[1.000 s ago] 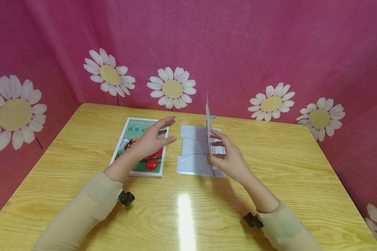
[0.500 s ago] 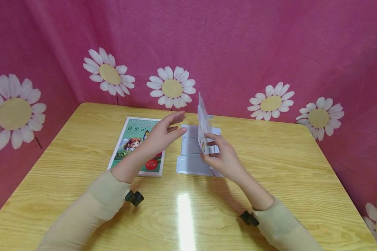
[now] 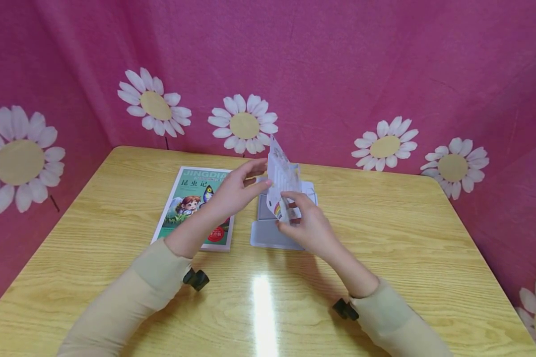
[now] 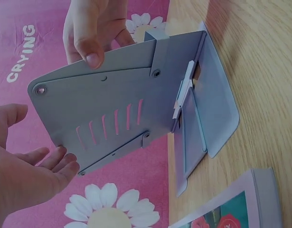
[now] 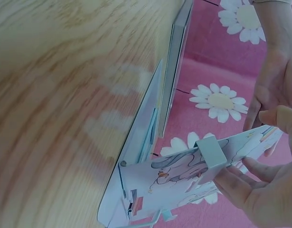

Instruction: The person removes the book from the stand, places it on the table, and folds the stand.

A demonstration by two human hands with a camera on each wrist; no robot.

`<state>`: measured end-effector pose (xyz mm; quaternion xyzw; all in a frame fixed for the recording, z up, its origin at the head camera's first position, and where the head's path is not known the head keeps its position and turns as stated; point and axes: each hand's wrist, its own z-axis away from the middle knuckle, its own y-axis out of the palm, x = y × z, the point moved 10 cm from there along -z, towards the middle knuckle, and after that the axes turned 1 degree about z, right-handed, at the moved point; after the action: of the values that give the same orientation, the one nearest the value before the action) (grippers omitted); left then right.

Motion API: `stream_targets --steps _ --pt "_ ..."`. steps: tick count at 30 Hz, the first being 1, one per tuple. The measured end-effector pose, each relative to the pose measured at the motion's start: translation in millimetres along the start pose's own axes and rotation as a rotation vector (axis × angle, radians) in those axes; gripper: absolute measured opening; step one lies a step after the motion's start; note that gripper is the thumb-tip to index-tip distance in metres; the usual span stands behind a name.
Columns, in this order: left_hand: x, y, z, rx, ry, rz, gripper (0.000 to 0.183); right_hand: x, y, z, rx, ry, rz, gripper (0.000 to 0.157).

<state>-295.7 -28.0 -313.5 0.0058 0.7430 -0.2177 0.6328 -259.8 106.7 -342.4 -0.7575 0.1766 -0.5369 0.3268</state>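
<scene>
A pale metal book stand (image 3: pixel 280 173) stands on the table with its hinged back panel raised and tilted. The panel's front, seen in the right wrist view, carries a printed drawing and a folded clip (image 5: pixel 212 159); its plain back (image 4: pixel 112 104) has several slots. My right hand (image 3: pixel 310 225) pinches the panel's near edge between thumb and fingers. My left hand (image 3: pixel 236 191) is held at the panel's other side, fingers loosely extended, with fingertips at its edge in the left wrist view. The stand's flat base (image 3: pixel 274 235) rests beneath, partly hidden by the panel and right hand.
A green-covered paperback book (image 3: pixel 174 218) lies on the wooden table (image 3: pixel 406 238) left of the stand, partly covered by the left forearm. Behind the table hangs a pink curtain (image 3: pixel 317 74) printed with white daisies.
My right hand has swung the panel leftward and down, so its printed front now shows. The left hand has moved right, from over the book to the panel's edge.
</scene>
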Motion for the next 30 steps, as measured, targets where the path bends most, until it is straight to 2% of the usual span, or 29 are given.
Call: stream_targets --steps 6,16,22,30 --pt "6.0 -2.9 0.7 -0.013 -0.031 -0.052 0.059 3.6 3.9 -1.6 -0.006 -0.013 0.094 0.062" --pt "8.5 -5.8 1.7 -0.027 -0.036 -0.079 0.059 7.0 7.5 -1.3 -0.004 -0.020 0.192 0.064" --pt "13.3 -7.7 1.0 -0.031 -0.059 -0.117 0.059 6.4 9.3 -0.4 0.013 -0.021 0.185 0.063" --pt "16.1 -9.4 3.2 -0.021 -0.087 -0.136 0.059 5.2 8.0 1.6 0.023 -0.050 0.077 0.062"
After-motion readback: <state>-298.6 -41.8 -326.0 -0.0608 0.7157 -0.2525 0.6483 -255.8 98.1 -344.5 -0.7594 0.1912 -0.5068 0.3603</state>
